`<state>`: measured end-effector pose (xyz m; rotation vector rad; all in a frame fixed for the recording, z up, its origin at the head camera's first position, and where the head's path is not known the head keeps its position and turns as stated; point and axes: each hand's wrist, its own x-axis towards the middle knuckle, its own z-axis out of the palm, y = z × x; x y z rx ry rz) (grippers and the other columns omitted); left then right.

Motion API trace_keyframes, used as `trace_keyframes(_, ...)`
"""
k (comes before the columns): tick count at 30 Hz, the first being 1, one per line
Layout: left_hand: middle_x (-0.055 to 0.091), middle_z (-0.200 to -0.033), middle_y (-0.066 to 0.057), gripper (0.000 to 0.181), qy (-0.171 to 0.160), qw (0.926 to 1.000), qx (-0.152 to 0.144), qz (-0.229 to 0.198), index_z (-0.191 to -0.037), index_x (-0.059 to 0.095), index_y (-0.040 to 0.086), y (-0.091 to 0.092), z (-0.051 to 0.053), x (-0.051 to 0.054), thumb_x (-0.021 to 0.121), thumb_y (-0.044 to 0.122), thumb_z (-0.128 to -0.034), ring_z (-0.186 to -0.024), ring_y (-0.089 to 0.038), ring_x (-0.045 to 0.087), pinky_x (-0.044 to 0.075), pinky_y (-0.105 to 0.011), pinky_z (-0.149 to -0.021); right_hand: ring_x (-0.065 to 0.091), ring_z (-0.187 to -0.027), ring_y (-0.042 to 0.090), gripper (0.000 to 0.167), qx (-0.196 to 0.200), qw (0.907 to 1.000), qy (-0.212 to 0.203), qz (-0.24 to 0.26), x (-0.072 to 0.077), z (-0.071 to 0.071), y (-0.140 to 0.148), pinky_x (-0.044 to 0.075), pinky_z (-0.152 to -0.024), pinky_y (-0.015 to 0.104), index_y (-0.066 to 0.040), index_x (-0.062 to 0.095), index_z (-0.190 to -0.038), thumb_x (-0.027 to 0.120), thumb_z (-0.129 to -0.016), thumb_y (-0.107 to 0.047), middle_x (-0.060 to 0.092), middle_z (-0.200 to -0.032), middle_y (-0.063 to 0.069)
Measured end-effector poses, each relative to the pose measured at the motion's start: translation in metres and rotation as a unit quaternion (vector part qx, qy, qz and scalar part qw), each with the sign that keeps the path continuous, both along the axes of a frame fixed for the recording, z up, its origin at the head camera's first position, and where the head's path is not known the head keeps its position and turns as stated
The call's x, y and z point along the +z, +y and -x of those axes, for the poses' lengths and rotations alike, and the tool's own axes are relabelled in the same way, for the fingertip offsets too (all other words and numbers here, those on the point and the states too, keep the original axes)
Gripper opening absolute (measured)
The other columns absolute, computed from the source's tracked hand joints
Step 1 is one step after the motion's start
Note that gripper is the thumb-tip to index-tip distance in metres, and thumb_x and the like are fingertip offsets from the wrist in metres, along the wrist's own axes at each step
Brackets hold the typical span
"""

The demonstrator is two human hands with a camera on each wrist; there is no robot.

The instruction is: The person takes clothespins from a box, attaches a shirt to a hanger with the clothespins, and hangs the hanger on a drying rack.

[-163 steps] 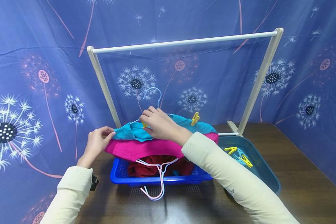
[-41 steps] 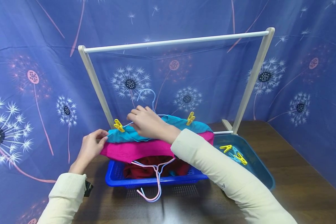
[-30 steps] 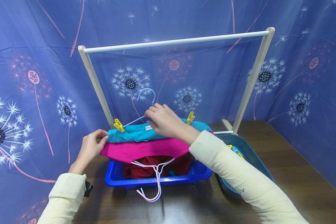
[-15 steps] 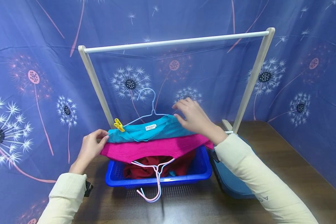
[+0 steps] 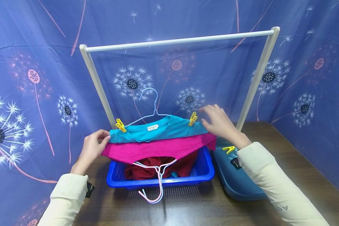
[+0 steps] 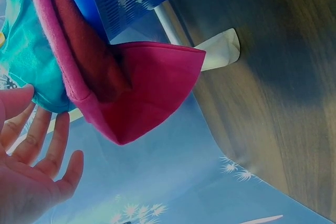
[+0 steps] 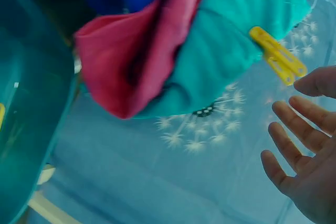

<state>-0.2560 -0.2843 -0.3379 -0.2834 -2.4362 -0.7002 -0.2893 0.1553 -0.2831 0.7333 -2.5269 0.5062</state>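
Observation:
A turquoise shirt (image 5: pixel 176 129) with a white label lies across a magenta garment (image 5: pixel 155 150), and a light blue hanger (image 5: pixel 155 108) sits in its neck. One yellow clothespin (image 5: pixel 120 125) grips its left shoulder; another clothespin (image 5: pixel 193 119) grips the right. My left hand (image 5: pixel 91 147) pinches the shirt's left end between thumb and fingers; the left wrist view shows the pinched turquoise cloth (image 6: pixel 50 90). Beside the right-hand clothespin, my right hand (image 5: pixel 221 124) is held with fingers apart and nothing in them. In the right wrist view the thumb is close to that clothespin (image 7: pixel 278 56).
Beneath the garments stands a blue basket (image 5: pixel 186 180) with dark red cloth (image 5: pixel 147 171) inside. Pink and light blue hanger hooks (image 5: pixel 151 200) overhang its front. To the right, a teal tray (image 5: pixel 228 185) holds clothespins (image 5: pixel 228 149). Behind rises a rack with a white rail (image 5: pixel 180 40).
The left yellow clothespin, earlier near the neck under my right hand, is now on the left shoulder. My right hand has moved right, past the hanger, to beside the other clothespin. My left hand stays.

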Motion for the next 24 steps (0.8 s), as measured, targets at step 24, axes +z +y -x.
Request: trace_keyframes(24, 0.068, -0.085, -0.018, 0.008, -0.003, 1.0, 0.002, 0.006, -0.091, 0.064, 0.001, 0.004, 0.0, 0.005, 0.06, 0.005, -0.0851, -0.081, -0.035, 0.066, 0.046, -0.048, -0.077, 0.062, -0.09, 0.03, 0.019, -0.038, 0.9987, -0.006, -0.033, -0.047, 0.018, 0.003, 0.049, -0.074, 0.044, -0.003, 0.064, -0.101, 0.061, -0.084, -0.012, 0.066, -0.097, 0.013)
